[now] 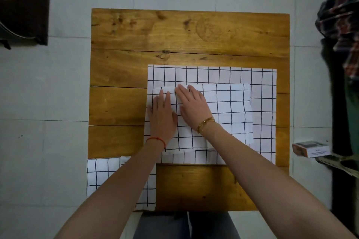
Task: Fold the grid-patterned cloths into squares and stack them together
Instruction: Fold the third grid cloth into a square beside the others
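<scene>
A folded white cloth with a black grid (227, 110) lies on top of a larger spread grid cloth (264, 106) on the wooden table (174, 33). My left hand (162, 114) presses flat on the folded cloth's left end, fingers straight. My right hand (192, 105) lies flat beside it, palm down on the same cloth. Another grid cloth (103, 172) sits at the table's near left corner, partly hidden under my left forearm and overhanging the edge.
The table stands on a pale tiled floor (48, 103). A small box (310, 149) lies on the floor to the right. Plaid fabric (342, 23) hangs at the right edge, and dark objects (21, 6) sit at the upper left.
</scene>
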Demonstrator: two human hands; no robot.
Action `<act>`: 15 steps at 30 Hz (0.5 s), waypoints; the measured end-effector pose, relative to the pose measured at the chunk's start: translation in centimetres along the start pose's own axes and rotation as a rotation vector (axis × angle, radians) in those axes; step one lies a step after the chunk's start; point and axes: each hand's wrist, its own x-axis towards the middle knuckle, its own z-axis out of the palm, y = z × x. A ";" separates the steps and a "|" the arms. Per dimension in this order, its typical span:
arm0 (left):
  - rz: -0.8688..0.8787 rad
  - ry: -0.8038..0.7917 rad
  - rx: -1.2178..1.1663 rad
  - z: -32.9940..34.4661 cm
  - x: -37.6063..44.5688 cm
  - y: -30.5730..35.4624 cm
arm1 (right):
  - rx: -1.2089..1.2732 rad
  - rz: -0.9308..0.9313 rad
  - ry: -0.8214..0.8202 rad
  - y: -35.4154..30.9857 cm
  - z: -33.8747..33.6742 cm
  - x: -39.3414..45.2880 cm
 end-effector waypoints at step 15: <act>0.081 0.050 0.116 0.1 3.8 -0.3 | -0.101 0.070 0.049 0.6 2.0 2.5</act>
